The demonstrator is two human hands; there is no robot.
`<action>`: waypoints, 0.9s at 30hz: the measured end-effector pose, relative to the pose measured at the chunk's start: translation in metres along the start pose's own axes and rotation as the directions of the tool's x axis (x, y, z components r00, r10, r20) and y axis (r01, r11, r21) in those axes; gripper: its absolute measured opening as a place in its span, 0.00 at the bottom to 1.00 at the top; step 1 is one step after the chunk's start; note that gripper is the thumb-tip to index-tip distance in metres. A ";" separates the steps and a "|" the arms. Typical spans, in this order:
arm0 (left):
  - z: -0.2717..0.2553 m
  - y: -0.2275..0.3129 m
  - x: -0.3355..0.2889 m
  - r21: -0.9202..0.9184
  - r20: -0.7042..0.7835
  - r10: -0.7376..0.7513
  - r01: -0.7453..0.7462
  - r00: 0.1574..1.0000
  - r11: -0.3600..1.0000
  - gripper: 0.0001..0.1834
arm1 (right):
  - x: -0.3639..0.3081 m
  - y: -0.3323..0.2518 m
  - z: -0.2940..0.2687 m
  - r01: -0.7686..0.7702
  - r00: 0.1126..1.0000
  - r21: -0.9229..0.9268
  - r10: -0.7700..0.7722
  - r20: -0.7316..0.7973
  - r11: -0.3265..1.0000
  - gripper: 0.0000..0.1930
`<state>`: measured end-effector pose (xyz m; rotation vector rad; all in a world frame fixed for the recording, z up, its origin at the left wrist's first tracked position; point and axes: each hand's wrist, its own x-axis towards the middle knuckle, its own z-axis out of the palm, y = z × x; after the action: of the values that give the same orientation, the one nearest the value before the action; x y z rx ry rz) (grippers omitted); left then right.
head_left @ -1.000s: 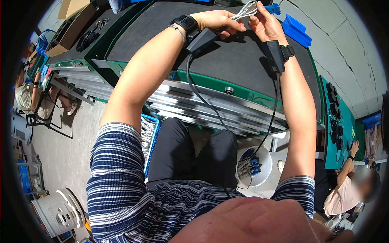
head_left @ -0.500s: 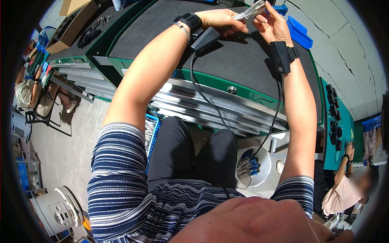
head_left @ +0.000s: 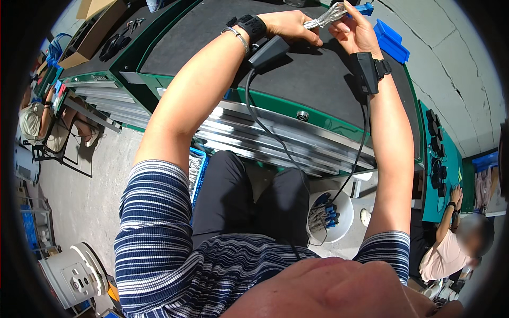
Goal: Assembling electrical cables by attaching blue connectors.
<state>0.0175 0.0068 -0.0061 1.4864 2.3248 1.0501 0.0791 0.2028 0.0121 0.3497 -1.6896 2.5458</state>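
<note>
A bundled clear-silver cable point(head_left: 330, 16) with a blue connector point(head_left: 365, 9) at its right end spans between my two hands over the dark bench top. My left hand point(head_left: 290, 24) has closed fingers at the bundle's left end. Near the blue connector, my right hand point(head_left: 359, 35) grips the other end between thumb and fingers. Part of the fingers is hidden behind the cable and the hands themselves. Each wrist wears a black strapped device; the left one point(head_left: 269, 52) and the right one point(head_left: 366, 73) trail black cords toward my lap.
The dark mat point(head_left: 196, 47) covers a green drawer cabinet. A blue bin point(head_left: 391, 41) sits at the bench's right edge. A white bucket point(head_left: 347, 217) with blue-ended cables stands below. A blue basket point(head_left: 198, 175) is beside my leg. A co-worker point(head_left: 445, 257) is at the right.
Both hands stay nearly in place with the cable bundle between them. The blue connector shifts slightly left.
</note>
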 end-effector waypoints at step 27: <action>-0.001 -0.006 0.004 -0.115 -0.009 -0.035 0.033 0.999 0.993 0.16 | 0.000 0.005 0.004 -0.105 0.994 0.061 0.104 0.015 0.993 0.20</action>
<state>0.0107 0.0088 -0.0085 1.3973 2.2472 1.1648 0.0786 0.1972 0.0096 0.2885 -1.6793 2.6800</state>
